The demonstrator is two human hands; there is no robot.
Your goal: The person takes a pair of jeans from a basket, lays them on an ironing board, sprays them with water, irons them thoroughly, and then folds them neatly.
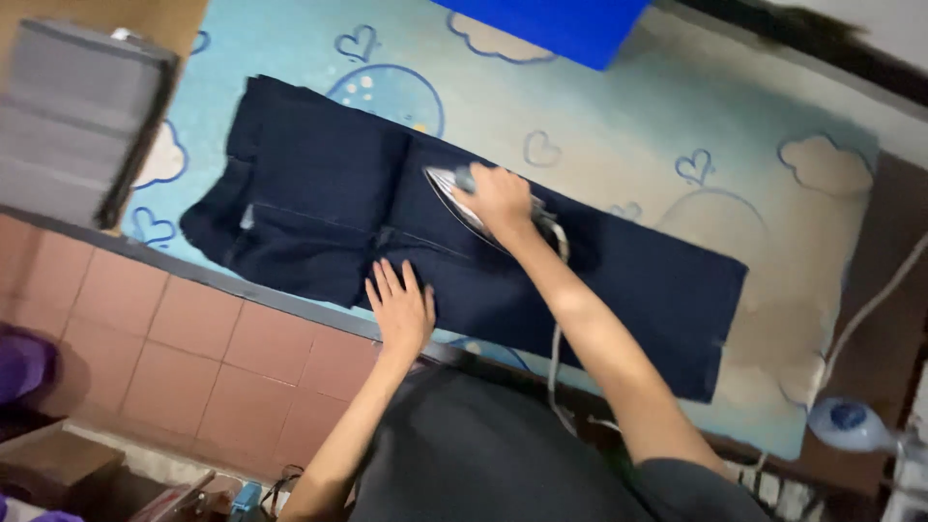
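Right hand (500,198) grips the silver metal clothes iron (462,205) on the dark navy folded denim garment (619,280) at centre. Left hand (399,305), open flat, presses the garment at 7 o'clock of the iron.

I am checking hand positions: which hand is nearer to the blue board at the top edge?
Right. The right hand grips the iron mid-garment, closer to the blue board. The left hand lies flat on the dark garment near the table's front edge.

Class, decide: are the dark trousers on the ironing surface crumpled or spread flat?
Spread flat: the dark trousers lie smooth under the left hand.
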